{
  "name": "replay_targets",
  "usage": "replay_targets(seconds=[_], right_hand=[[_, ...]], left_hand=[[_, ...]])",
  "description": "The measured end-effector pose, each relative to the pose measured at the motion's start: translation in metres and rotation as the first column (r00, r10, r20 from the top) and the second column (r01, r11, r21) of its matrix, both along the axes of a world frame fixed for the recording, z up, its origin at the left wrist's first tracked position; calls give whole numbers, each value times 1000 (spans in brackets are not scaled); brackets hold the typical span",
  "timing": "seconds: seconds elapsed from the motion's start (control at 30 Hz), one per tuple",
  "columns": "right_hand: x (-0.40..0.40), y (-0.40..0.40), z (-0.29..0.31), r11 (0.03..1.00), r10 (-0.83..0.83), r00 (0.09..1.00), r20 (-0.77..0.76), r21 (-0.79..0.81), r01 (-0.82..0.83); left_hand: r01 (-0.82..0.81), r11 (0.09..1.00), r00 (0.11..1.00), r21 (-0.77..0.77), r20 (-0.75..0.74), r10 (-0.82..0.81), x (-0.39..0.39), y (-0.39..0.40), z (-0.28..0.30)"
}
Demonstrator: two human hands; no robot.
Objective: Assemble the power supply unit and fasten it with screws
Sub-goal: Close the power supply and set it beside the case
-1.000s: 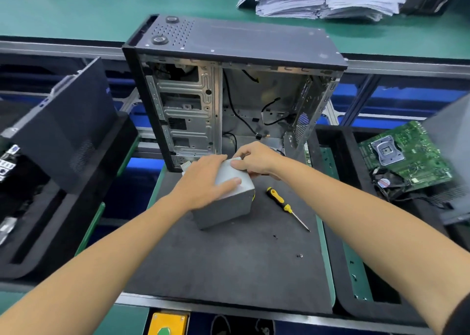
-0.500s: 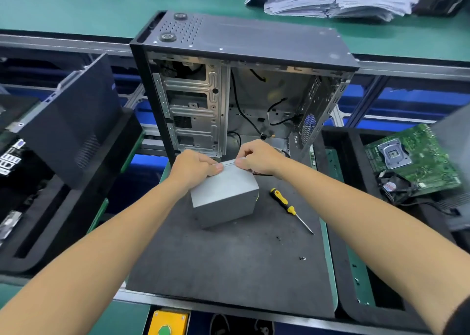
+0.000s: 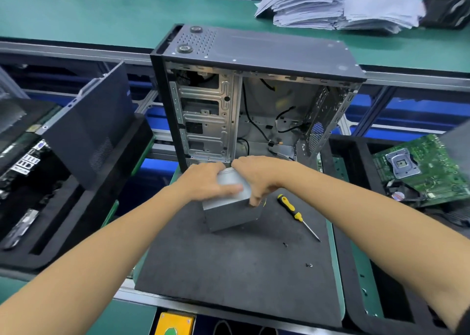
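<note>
A grey metal power supply unit (image 3: pixel 231 214) sits on the black foam mat (image 3: pixel 241 266), just in front of the open black computer case (image 3: pixel 254 100). My left hand (image 3: pixel 206 181) lies over its top left, thumb stretched across the top face. My right hand (image 3: pixel 259 175) grips its top right edge, fingers curled down the side. A yellow-and-black screwdriver (image 3: pixel 296 214) lies on the mat to the right of the unit. Two small dark screws (image 3: pixel 285 244) (image 3: pixel 309 265) lie loose on the mat near the screwdriver tip.
A green motherboard (image 3: pixel 427 167) rests in a black tray at the right. At the left, a black side panel (image 3: pixel 89 128) leans over another tray. Paper stacks (image 3: pixel 330 6) lie on the green conveyor behind the case. Loose black cables hang inside the case.
The power supply unit has turned and tilted under both hands. My right hand slid from the far top edge to the right side; my left hand spread over the top.
</note>
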State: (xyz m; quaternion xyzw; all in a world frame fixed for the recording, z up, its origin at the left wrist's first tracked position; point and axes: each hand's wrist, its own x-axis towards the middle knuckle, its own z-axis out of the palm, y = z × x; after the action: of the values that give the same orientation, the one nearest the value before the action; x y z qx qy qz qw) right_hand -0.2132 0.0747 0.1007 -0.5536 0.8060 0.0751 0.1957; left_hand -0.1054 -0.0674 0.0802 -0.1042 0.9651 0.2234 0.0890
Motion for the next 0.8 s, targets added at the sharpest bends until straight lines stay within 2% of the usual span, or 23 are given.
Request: replay_targets(seconds=[0.07, 0.1, 0.23, 0.4, 0.53, 0.63, 0.7, 0.8], right_hand=[[0, -2, 1, 1000, 13, 999, -34, 4, -12], [0, -3, 1, 1000, 20, 999, -51, 9, -19], [-2, -3, 0, 999, 43, 995, -95, -3, -44], [-3, -4, 4, 1000, 20, 996, -92, 13, -19], [3, -3, 2, 999, -35, 999, -15, 34, 36], [7, 0, 1, 999, -37, 999, -27, 28, 37], [11, -5, 3, 1000, 13, 997, -75, 8, -12], [20, -17, 2, 999, 24, 998, -58, -38, -27]], left_hand=[[107, 993, 987, -46, 128, -100, 1, 0, 6], [140, 987, 981, -83, 147, -127, 0, 2, 5], [146, 969, 989, -200, 63, -136, 1, 4, -2], [160, 971, 985, -176, 94, -145, -2, 0, 3], [161, 978, 984, -131, 94, -149, 4, -2, 3], [158, 969, 987, -190, 47, -151, 20, -14, -5], [104, 988, 995, -114, 22, -102, 28, -21, -8], [71, 997, 997, -37, -29, -72, 27, -24, -10]])
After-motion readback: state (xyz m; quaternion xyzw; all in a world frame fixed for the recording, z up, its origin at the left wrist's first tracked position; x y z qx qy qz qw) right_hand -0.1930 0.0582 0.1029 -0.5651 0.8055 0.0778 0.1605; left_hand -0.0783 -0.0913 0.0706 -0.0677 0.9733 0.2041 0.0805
